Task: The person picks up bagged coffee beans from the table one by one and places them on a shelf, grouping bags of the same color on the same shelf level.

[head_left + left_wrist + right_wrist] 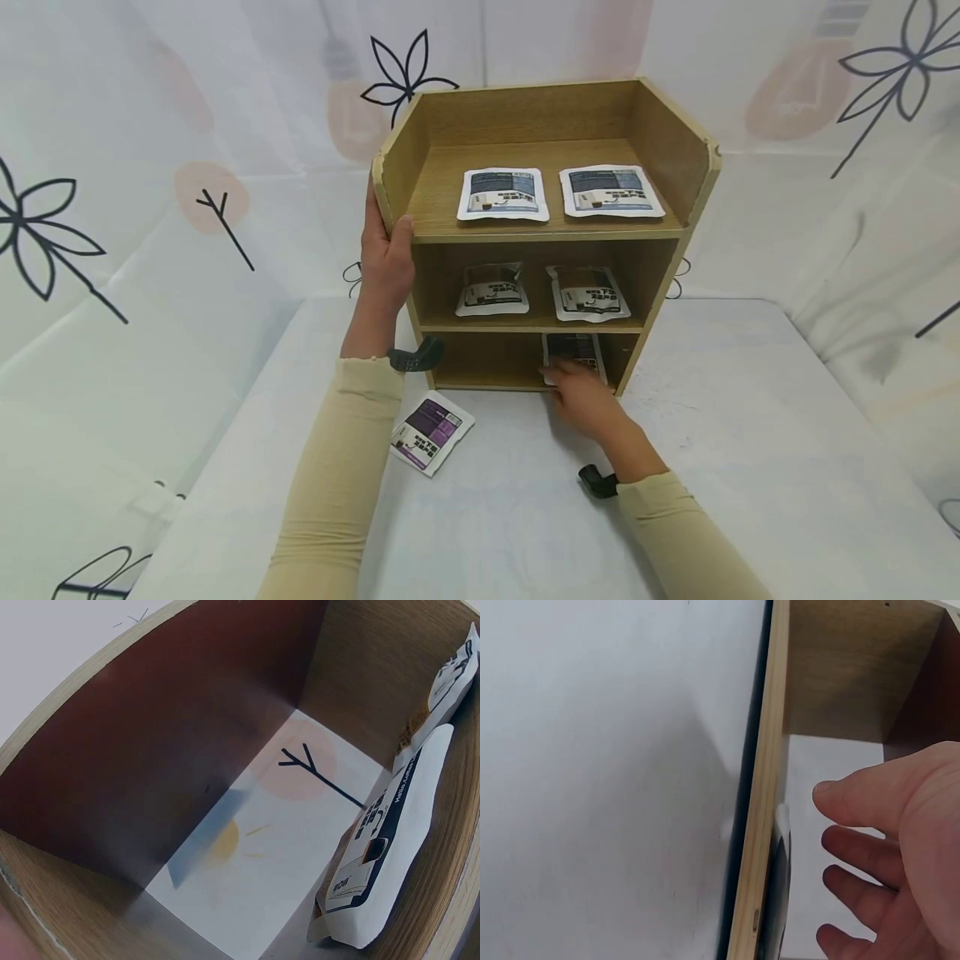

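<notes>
A small wooden shelf (547, 236) with three levels stands on the table. My left hand (386, 262) grips the upper left side panel of it, the thumb at the front edge. Down at the lowest level, my right hand (585, 398) reaches to the front, over a dark-and-white pouch (581, 348) that lies toward the right side. In the right wrist view the thumb and fingers (855, 892) are spread and loosely bent, apart from the pouch's edge (780, 877). A purple-labelled pouch (432, 433) lies on the table below the left forearm.
Two blue-labelled pouches, a left one (503, 195) and a right one (611, 191), lie on the top level. The middle level bears two brown pouches, one left (492, 290) and one right (588, 293). A patterned white sheet (247, 100) hangs behind the table (750, 433).
</notes>
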### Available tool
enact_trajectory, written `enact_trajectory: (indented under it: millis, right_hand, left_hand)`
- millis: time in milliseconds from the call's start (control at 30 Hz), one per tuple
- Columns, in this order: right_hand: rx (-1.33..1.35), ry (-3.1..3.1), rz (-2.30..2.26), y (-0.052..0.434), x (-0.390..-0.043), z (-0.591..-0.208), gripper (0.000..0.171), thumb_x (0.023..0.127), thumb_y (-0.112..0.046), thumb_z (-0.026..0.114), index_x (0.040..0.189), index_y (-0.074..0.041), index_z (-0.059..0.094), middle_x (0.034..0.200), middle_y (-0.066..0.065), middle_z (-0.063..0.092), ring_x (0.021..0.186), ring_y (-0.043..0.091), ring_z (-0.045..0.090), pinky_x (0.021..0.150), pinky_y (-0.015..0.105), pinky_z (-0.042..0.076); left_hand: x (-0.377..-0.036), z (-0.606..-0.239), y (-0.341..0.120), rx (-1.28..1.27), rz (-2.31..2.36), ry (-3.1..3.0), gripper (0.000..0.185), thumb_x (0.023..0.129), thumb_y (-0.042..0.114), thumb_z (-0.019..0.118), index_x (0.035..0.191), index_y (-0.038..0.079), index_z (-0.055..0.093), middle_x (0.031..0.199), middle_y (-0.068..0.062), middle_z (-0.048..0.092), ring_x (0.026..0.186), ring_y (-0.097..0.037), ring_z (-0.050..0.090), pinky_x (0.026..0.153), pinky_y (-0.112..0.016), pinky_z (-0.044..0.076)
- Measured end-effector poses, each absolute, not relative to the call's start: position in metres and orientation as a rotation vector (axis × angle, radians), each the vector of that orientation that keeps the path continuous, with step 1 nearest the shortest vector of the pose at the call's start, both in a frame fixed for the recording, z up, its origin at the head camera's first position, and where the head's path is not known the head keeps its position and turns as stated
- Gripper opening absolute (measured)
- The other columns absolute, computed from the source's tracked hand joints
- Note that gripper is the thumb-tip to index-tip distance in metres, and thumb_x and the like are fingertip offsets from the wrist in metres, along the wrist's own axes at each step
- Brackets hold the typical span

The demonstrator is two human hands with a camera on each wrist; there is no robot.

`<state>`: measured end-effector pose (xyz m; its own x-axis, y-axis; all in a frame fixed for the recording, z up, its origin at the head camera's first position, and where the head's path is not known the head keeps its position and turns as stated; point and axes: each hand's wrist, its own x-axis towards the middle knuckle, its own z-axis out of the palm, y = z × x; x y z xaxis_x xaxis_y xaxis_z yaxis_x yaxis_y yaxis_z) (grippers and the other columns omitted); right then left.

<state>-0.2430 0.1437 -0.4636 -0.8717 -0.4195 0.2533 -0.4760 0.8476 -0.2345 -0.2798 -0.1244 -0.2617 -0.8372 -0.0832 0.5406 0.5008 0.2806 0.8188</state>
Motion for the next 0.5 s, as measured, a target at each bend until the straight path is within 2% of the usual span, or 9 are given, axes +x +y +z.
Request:
enact_trajectory:
  millis: [500]
  right_hand:
    - [0.793, -2.772, 0.518, 0.112, -0.234, -0.463, 0.039, 0.088, -0.012, 0.067, 0.127, -0.006, 0.062, 0.133, 0.017, 0.057, 0.123, 0.037, 0.054, 0.102, 0.052, 0.042]
  left_hand:
    - [-0.273, -0.257, -0.122, -0.378, -1.591, -2.07, 0.065, 0.1, 0.015, 0.036, 0.157, 0.024, 0.006, 0.157, -0.001, 0.026, 0.138, -0.014, 0.032, 0.118, -0.036, 0.023]
